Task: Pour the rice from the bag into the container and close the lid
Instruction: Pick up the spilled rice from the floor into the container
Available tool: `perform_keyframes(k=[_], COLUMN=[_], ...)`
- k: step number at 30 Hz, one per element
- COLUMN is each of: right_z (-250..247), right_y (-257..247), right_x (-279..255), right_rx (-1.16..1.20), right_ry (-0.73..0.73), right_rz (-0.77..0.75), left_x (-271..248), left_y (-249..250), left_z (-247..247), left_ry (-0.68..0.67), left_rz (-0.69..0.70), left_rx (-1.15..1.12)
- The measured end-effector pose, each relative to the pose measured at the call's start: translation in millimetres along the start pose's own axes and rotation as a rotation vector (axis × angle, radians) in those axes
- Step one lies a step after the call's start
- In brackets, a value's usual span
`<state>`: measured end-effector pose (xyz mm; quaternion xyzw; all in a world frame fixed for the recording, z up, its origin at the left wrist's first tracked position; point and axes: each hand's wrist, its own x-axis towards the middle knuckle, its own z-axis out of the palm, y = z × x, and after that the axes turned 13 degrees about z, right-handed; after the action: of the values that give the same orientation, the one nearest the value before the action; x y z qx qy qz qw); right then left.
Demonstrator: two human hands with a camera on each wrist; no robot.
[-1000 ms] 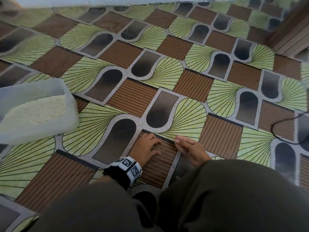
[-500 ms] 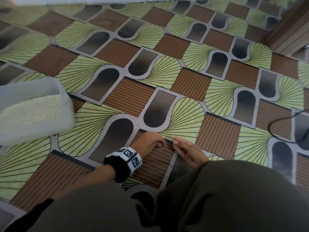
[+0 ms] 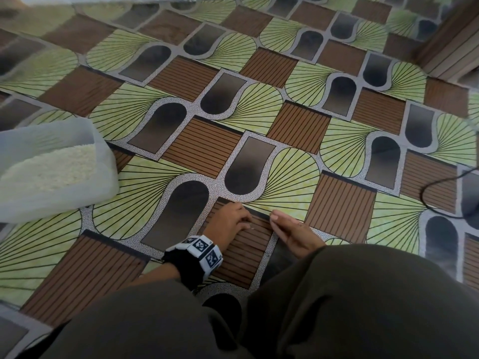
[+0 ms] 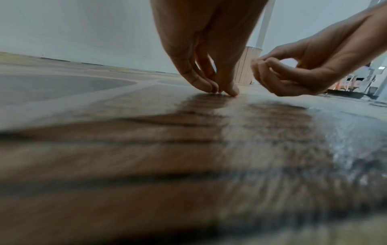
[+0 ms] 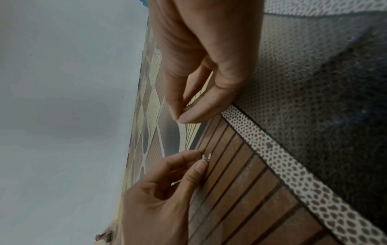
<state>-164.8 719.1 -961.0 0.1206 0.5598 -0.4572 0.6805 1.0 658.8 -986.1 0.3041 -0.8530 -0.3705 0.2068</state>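
Note:
A translucent white container (image 3: 101, 177) with rice (image 3: 51, 169) in it stands open on the patterned floor mat (image 3: 285, 177) at the left; no lid or bag is in view. My left hand (image 3: 243, 222) (image 4: 220, 89) (image 5: 201, 157) is down on a brown striped patch in front of my knees, fingertips bunched and pinching a few loose rice grains (image 5: 206, 156) off the floor. My right hand (image 3: 274, 218) (image 4: 256, 63) (image 5: 180, 114) hovers just to its right, thumb pressed to fingertips in a pinch, with a pale speck like rice grains between them.
My legs in dark cloth (image 3: 337, 307) fill the bottom of the head view. A black cable (image 3: 438, 183) loops on the mat at the right. A wood-panelled post (image 3: 453, 47) stands at the far right corner, and a pale wall (image 4: 104, 33) runs along the far edge.
The left hand's fingers lay spread on the floor a second ago; they have drawn together into a pinch. The right hand has stayed beside it.

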Motion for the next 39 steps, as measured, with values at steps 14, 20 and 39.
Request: perform_keyframes(k=[14,20,39], right_z=[0.1,2.9,6.7], right_y=[0.6,-1.6,-0.7], right_x=[3.2,2.8,2.3], right_rx=[0.026,0.035,0.071], right_ry=[0.002,-0.006,-0.039], right_rz=[0.030,0.015,0.066], left_x=[2.5,-5.8,-9.4], left_y=[-3.6,2.9,4.7], left_z=[-6.7,7.2,4.9], left_ry=[0.140,0.102,0.017], left_rz=[0.008,0.005,0.035], left_rx=[-0.021,-0.032,-0.055])
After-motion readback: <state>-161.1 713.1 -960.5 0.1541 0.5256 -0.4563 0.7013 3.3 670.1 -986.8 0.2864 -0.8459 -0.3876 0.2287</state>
